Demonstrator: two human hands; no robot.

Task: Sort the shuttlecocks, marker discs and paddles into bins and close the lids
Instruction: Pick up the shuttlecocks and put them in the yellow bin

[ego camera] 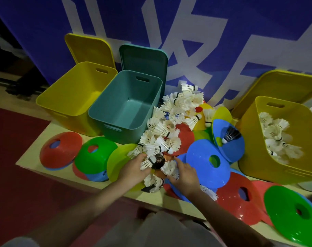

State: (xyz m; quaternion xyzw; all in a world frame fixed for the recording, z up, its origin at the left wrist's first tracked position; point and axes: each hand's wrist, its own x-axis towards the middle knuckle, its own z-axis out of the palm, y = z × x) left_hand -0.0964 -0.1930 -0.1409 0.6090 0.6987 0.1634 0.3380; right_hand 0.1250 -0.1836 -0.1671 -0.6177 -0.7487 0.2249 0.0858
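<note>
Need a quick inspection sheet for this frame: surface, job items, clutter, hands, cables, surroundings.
Surface: pale tabletop, crowded with gear.
Job's things: white shuttlecocks piled mid-table; one dark shuttlecock in a tilted blue disc; marker discs scattered along the front; right yellow bin holds shuttlecocks; teal bin and left yellow bin look empty; lids off, leaning behind. No paddles seen.
Clutter: nothing seen beyond job items.
Hands: left hand and right hand gathering shuttlecocks at the near edge.
Cables: nothing seen.
Surroundings: blue banner behind, red floor.

blue banner [222, 32], large white characters, unreadable
</note>
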